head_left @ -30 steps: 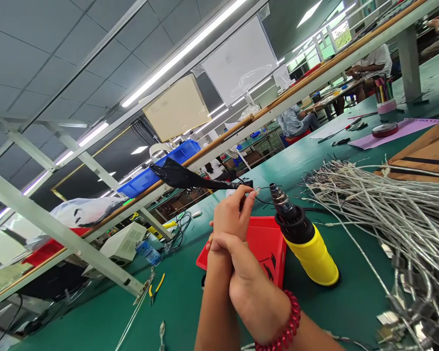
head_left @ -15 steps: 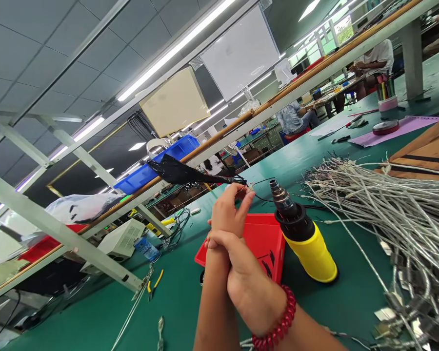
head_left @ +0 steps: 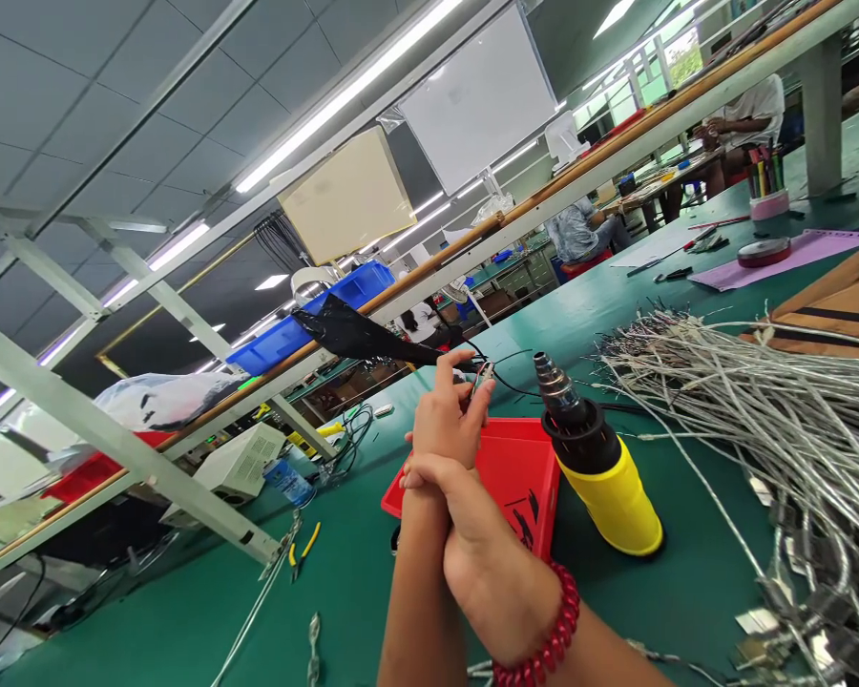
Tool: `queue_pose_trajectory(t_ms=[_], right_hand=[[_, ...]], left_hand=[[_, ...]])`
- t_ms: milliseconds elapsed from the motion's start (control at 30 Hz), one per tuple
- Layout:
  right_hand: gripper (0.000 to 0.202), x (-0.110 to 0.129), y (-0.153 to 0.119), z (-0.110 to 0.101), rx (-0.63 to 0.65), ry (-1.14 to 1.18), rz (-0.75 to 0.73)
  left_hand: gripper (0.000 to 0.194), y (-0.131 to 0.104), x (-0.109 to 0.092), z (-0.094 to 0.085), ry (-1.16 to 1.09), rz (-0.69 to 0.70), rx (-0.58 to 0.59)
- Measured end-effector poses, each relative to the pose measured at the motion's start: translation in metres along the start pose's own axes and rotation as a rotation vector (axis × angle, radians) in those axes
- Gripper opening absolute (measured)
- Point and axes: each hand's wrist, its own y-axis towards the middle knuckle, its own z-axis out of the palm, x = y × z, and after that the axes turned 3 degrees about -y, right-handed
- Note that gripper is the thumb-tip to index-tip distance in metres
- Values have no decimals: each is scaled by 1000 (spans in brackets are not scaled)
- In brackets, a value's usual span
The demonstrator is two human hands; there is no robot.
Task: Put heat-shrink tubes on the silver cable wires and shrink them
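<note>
My left hand (head_left: 450, 410) is raised above the red tray (head_left: 508, 448), its thumb and fingers pinched on a small silvery wire end (head_left: 485, 372). Thin black wires run close to those fingertips, beside the narrow end of a black wrapped bundle (head_left: 358, 334). My right hand (head_left: 479, 534), below a red coiled bracelet (head_left: 544, 634) on its forearm, is wrapped round my left wrist. Just right of the tray stands a yellow and black heat gun (head_left: 608, 487), nozzle up. Small black pieces lie in the tray.
A large heap of silvery cables (head_left: 773, 401) covers the right side of the green table (head_left: 186, 611). Yellow-handled pliers (head_left: 304, 551) and a blue can (head_left: 288, 483) are at left. Tape (head_left: 764, 252) lies on pink paper at the back right. A shelf rail crosses above; people sit beyond.
My left index finger has lifted and straightened somewhat, and the silvery piece shows more at the fingertips. The view has shifted slightly. My right hand keeps its hold on the wrist.
</note>
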Motion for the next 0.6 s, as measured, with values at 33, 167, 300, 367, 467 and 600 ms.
queue_pose_trajectory(t_ms=[33, 167, 300, 367, 467, 600], right_hand=[[21, 1, 0, 0, 1, 4, -5], [16, 2, -1, 1, 7, -24, -21], [16, 2, -2, 1, 49, -39, -18], [17, 1, -3, 2, 37, -47, -11], [17, 2, -4, 3, 27, -47, -2], [17, 1, -5, 4, 32, -27, 2]], left_hand=[[25, 0, -2, 0, -10, -9, 4], [10, -1, -4, 0, -29, -1, 15], [13, -3, 0, 1, -92, 28, -65], [11, -3, 0, 0, -116, 37, -112], [13, -3, -1, -2, -44, 51, -149], [20, -2, -2, -3, 122, 66, -132]])
